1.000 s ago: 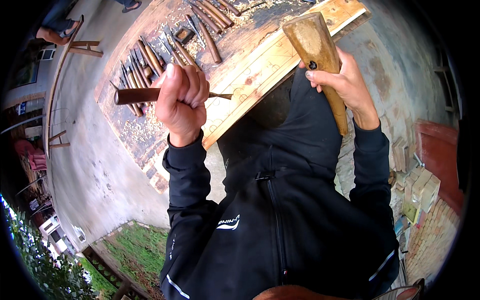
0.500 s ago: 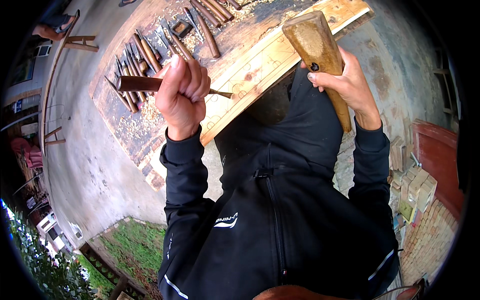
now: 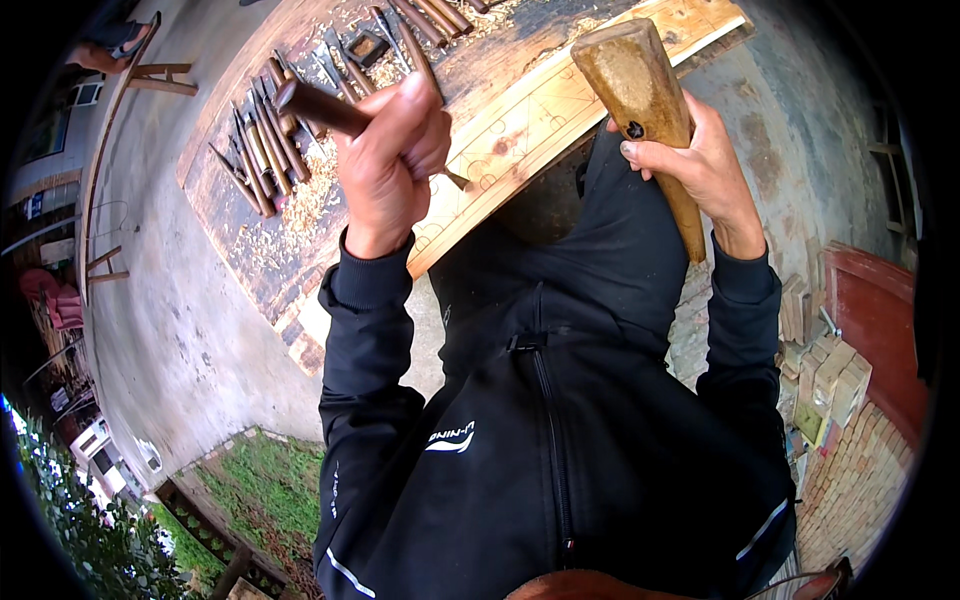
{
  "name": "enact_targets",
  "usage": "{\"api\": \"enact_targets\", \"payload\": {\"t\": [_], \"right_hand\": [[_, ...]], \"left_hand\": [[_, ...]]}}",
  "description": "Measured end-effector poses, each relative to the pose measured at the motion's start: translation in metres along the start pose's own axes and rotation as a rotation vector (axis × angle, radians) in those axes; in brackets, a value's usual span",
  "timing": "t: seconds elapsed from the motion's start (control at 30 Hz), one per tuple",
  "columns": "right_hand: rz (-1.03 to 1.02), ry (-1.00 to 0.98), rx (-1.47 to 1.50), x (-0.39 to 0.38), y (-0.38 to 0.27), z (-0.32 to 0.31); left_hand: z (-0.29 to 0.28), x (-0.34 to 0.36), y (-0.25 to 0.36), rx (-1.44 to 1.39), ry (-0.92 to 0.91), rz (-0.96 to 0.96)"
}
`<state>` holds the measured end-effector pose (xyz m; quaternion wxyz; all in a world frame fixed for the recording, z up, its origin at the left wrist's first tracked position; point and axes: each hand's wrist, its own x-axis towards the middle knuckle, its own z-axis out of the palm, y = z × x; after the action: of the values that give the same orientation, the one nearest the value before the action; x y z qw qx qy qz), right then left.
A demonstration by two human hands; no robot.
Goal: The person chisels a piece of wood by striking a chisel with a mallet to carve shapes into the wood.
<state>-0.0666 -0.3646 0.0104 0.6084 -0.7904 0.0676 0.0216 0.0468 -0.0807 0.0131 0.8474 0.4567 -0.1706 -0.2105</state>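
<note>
My left hand (image 3: 392,160) is closed around a chisel (image 3: 320,108) with a dark wooden handle. Its metal tip pokes out below the fist, over a pale wooden board (image 3: 520,130) marked with drawn lines and circles. My right hand (image 3: 695,165) grips a thick wooden mallet (image 3: 640,85) by its handle, head raised above the board's near edge. The board lies on a dark, worn workbench (image 3: 250,250). Black sleeves cover both forearms.
A row of several wood-handled chisels (image 3: 265,150) lies on the bench to the left among wood shavings, with more tools (image 3: 420,20) at the far edge. Wood offcuts (image 3: 830,370) are stacked at the right beside a red panel (image 3: 880,320). Concrete floor and grass lie left.
My left hand has swung the chisel so its handle points up and left, and the hand has shifted right over the board. The mallet stays raised.
</note>
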Motion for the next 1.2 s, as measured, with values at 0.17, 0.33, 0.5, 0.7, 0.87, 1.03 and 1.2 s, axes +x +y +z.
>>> {"api": "enact_targets", "payload": {"t": [0.17, 0.33, 0.5, 0.7, 0.87, 1.03, 1.2], "right_hand": [[-0.021, -0.014, -0.003, 0.001, 0.0, 0.0], [-0.004, -0.012, 0.022, -0.001, 0.001, 0.0], [-0.013, -0.005, 0.013, -0.001, 0.0, 0.001], [-0.052, 0.015, 0.044, 0.001, 0.006, 0.001], [-0.027, -0.009, -0.01, 0.0, 0.001, 0.0], [-0.074, 0.043, 0.021, 0.002, 0.008, 0.002], [-0.078, 0.045, 0.022, 0.002, 0.009, 0.002]], "left_hand": [[0.009, 0.018, -0.005, 0.119, 0.056, -0.011], [0.001, 0.022, -0.004, 0.074, 0.057, -0.032], [-0.014, 0.016, -0.001, -0.005, 0.107, 0.025], [-0.012, 0.005, 0.003, -0.006, 0.221, 0.157], [-0.007, -0.001, 0.006, -0.004, 0.276, 0.212], [-0.007, -0.001, 0.003, -0.013, 0.299, 0.198], [-0.007, 0.0, -0.003, -0.013, 0.317, 0.21]]}}
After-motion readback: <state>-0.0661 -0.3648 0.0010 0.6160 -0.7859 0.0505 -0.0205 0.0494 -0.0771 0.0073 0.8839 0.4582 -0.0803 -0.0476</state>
